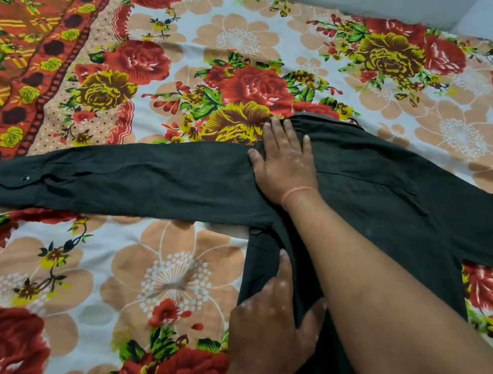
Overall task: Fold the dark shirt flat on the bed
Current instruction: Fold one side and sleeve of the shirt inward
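- Presently, on my head view, the dark shirt (394,207) lies spread on the bed (182,273). Its collar (327,122) is at the far end and its body runs toward me.
- One sleeve (145,179) stretches flat toward the left of the view and ends in a cuff (14,182) with a single button (24,178). The other sleeve runs off the right edge.
- Right hand (286,164): palm down on the shirt just beside the collar, where the stretched sleeve meets the body. The fingers are straight and slightly spread, the thumb out to the side. It presses the cloth and grips nothing. A thin orange thread (300,191) circles the wrist.
- Left hand (272,320): nearer to me, resting on the left edge of the shirt's body, below the sleeve. One finger (284,265) lies straight along the fabric and the thumb (315,310) spreads across it. The remaining fingers bend at the shirt's edge, and I cannot tell whether they hold that edge or merely rest there.
- The two hands are well apart, both on the shirt, with the right forearm passing beside the left hand.
- A floral sheet (243,40) in red, yellow and peach covers the bed.
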